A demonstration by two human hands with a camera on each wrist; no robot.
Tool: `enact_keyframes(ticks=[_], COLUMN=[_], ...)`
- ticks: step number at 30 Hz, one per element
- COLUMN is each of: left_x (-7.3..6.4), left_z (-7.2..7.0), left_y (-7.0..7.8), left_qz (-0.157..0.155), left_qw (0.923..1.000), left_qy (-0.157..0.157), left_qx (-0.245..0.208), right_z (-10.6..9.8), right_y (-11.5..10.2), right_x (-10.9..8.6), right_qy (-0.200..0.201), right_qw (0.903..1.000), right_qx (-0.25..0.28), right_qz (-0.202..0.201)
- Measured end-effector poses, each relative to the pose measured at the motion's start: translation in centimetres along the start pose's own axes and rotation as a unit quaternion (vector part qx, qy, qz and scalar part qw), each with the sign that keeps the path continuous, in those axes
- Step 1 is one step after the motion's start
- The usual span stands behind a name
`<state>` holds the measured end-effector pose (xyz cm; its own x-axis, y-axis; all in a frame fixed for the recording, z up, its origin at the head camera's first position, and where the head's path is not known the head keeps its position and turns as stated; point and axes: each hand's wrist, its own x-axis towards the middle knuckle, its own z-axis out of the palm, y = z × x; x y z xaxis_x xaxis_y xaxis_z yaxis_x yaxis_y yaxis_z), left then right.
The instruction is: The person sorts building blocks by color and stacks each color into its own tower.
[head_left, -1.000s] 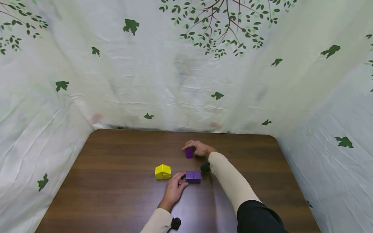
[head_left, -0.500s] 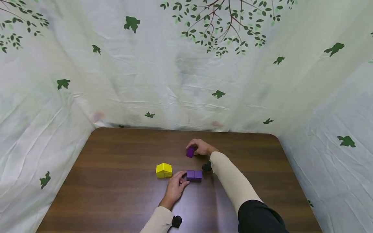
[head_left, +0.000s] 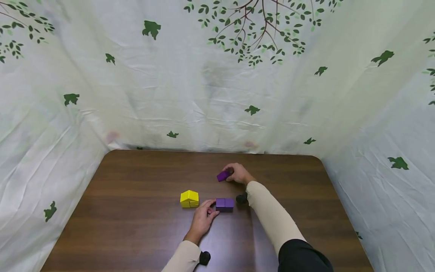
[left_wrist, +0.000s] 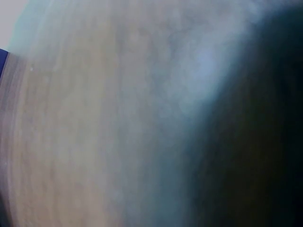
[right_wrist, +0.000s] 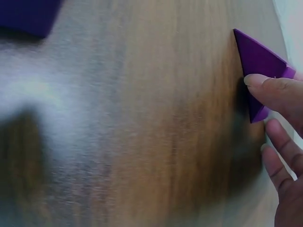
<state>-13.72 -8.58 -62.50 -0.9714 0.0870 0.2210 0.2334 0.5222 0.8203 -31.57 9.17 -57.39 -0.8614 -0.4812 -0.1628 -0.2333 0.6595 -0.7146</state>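
Observation:
My right hand [head_left: 239, 174] pinches a purple triangular block [head_left: 222, 176] toward the back of the table. In the right wrist view, the thumb lies on the triangular face of this block [right_wrist: 259, 56], with other fingers below and behind it. Two purple blocks [head_left: 224, 204] stand side by side nearer the front. My left hand [head_left: 201, 222] rests at their left end, its index finger and thumb close to the corners. The left wrist view catches only a dark purple sliver of block [left_wrist: 3, 60]; the left fingers do not show there.
Left of the left hand stands a group of yellow blocks [head_left: 189, 199] with a peaked top. The brown wooden table [head_left: 142, 226] ends at a white curtain [head_left: 183, 90] printed with leaves, at the back and both sides.
The purple triangular block has turned from upright to tilted in the right hand, which has shifted slightly right. The left hand, paired purple blocks and yellow blocks stay in place.

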Motion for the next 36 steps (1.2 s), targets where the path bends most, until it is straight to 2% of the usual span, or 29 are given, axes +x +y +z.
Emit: enact_keyframes(ticks=[7,11,18,31,36], left_x=[0.0,0.0,-0.1,0.3,0.3], left_z=[-0.1,-0.1,-0.2,-0.1,-0.1], left_y=[0.2,0.3,0.4,0.5,0.6], left_qz=[0.006,0.004,0.006,0.003,-0.007], left_qw=[1.0000,1.0000,1.0000,1.0000,0.9999], left_qy=[0.005,0.002,0.002,0.001,-0.006], left_qx=[0.001,-0.001,0.002,0.000,-0.005], right_z=[0.4,0.6,0.6,0.3,0.3], right_y=[0.1,-0.1,-0.4,-1.7,-2.1], right_x=[-0.6,-0.9,-1.5,-4.5,-6.0], right_qy=[0.027,0.030,0.034,0.054,0.060], right_qw=[0.9996,0.9993,0.9993,0.9977,0.9968], right_qx=[0.000,0.012,0.004,0.039,0.053], right_qz=[0.002,0.017,0.014,0.016,-0.001])
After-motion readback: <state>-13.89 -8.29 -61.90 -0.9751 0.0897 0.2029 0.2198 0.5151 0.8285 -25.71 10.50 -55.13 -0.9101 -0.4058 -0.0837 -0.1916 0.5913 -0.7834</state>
